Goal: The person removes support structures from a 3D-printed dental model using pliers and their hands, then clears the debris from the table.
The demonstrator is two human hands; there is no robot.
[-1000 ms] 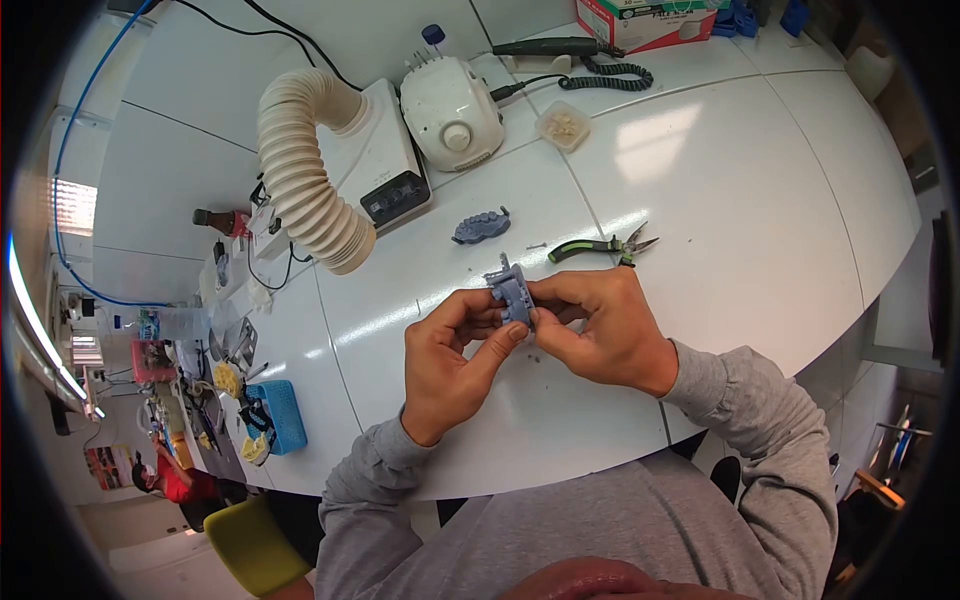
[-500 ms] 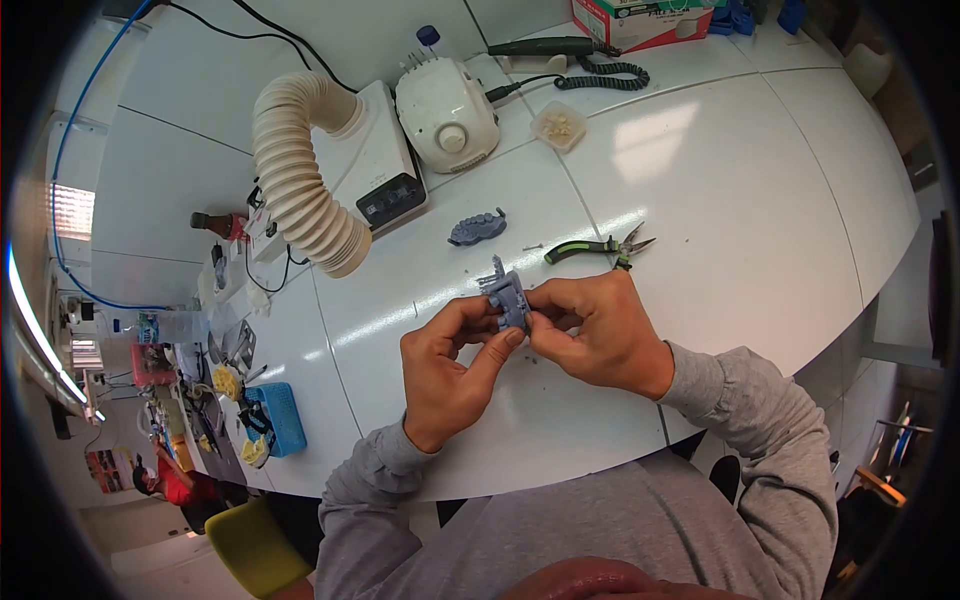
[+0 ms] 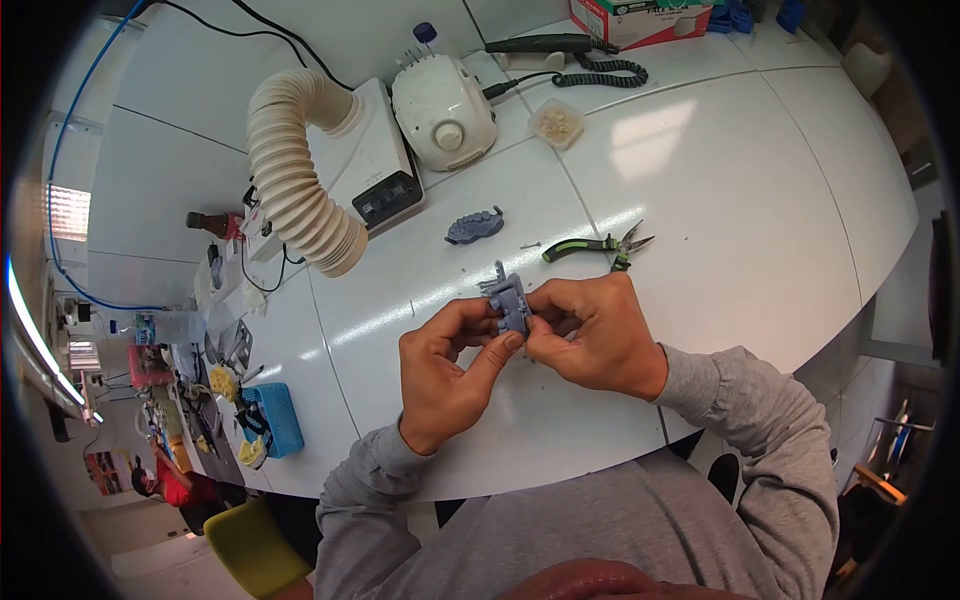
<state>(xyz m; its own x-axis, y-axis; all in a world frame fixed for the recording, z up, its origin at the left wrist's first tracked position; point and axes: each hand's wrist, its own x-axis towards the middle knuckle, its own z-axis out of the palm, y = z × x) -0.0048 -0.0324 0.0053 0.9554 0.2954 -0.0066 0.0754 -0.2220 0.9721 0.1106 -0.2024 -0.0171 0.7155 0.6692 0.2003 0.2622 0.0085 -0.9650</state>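
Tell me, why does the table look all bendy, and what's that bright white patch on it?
Head view: the wide lens bends the white table into a curve and blacks out the corners; the bright patch is light glaring off the tabletop beside the small tub; the left hand, the right hand and the grey piece they pinch look sharp.
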